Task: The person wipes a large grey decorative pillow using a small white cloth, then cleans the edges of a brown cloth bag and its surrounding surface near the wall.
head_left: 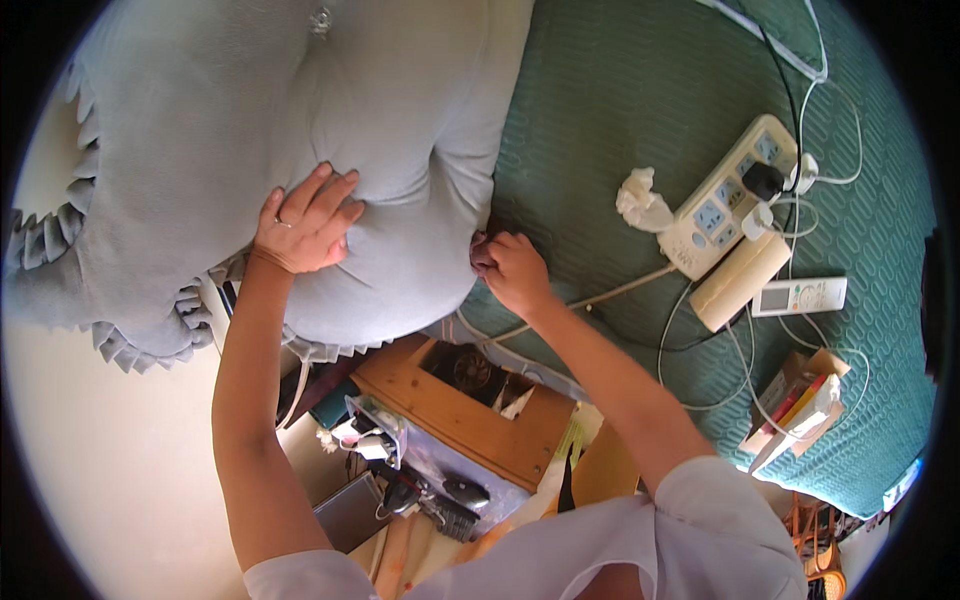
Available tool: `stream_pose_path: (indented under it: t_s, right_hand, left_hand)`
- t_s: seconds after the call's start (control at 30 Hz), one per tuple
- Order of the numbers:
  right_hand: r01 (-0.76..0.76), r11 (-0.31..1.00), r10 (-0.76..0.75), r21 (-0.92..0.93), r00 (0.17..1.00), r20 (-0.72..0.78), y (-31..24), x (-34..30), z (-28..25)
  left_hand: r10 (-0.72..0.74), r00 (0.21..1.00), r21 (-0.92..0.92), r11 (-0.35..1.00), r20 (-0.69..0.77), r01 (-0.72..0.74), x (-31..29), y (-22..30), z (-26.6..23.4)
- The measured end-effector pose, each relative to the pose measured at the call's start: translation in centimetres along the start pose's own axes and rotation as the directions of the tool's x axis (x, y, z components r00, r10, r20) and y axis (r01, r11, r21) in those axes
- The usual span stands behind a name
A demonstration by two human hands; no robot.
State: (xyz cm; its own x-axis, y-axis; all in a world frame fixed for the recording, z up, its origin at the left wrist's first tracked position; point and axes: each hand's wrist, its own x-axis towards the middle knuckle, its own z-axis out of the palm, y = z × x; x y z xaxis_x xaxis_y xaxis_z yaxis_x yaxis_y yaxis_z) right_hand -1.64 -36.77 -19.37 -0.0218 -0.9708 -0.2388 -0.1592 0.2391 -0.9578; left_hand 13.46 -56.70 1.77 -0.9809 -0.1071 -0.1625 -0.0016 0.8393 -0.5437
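A large grey padded cushion (400, 120) with a ruffled edge and a shiny tufted button fills the upper left. My left hand (308, 225), with a ring on one finger, lies on its surface, fingers stretched out and holding nothing. At the cushion's right side, my right hand (518, 277) is closed round a bunched dark purplish cloth (482, 253). The cloth touches the cushion's edge; most of it is hidden in the fist. Beneath that hand spreads a green quilted bed cover (580, 130).
On the bed cover lie a white power strip (705, 220) with plugs and cables, a crumpled tissue (642, 200), a cream cylinder (740, 282), a remote control (798, 297) and an opened small box (797, 405). Below stands a wooden cabinet (450, 400) beside a cluttered surface with a black mouse (466, 491).
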Motion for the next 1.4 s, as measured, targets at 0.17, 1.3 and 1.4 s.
stream_pose_path:
  t_s: [0.17,1.3,1.4]
  right_hand:
    - [0.271,0.962,-0.206,0.042,0.816,-0.540,-1.7,8.3,-2.8]
    - [0.276,0.961,-0.276,0.018,0.961,0.006,-1.1,-2.8,2.4]
    - [0.224,0.973,-0.213,0.062,0.965,-0.152,-0.4,-0.9,0.4]
  left_hand:
    - [-0.018,0.999,-0.008,1.000,-0.036,0.018,1.0,-0.3,0.5]
    - [-0.015,1.000,-0.005,1.000,-0.022,0.015,0.8,0.7,1.2]
    - [-0.025,1.000,0.019,1.000,-0.006,0.025,0.7,0.2,1.1]
